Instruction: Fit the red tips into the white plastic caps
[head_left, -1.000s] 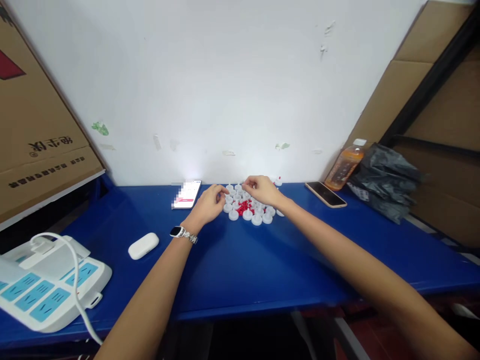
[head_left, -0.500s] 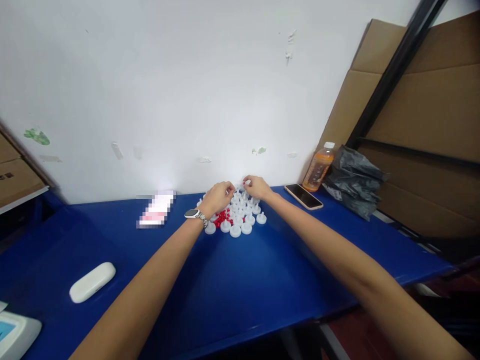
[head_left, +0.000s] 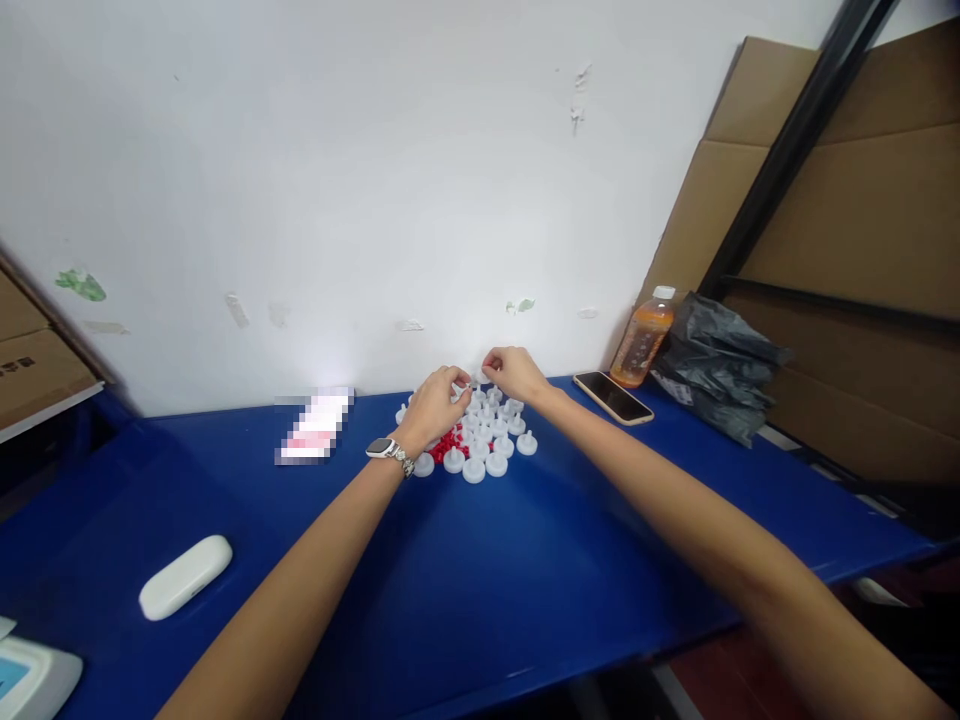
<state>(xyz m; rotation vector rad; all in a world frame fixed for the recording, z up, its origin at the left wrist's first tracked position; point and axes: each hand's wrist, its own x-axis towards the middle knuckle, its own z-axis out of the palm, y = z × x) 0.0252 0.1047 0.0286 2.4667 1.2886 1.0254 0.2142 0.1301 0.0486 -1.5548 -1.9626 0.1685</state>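
Blue table (head_left: pixel 525 580), white caps (head_left: pixel 487 440) under both hands (head_left: pixel 472 390)

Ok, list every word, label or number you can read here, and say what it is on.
Nothing can be read.
Cardboard box at the left edge: dark print, too small and cut off.
Phone with a lit screen: blurred out.
Orange drink bottle: label too small.
Dark phone: screen blank.
Wristwatch: face unreadable.
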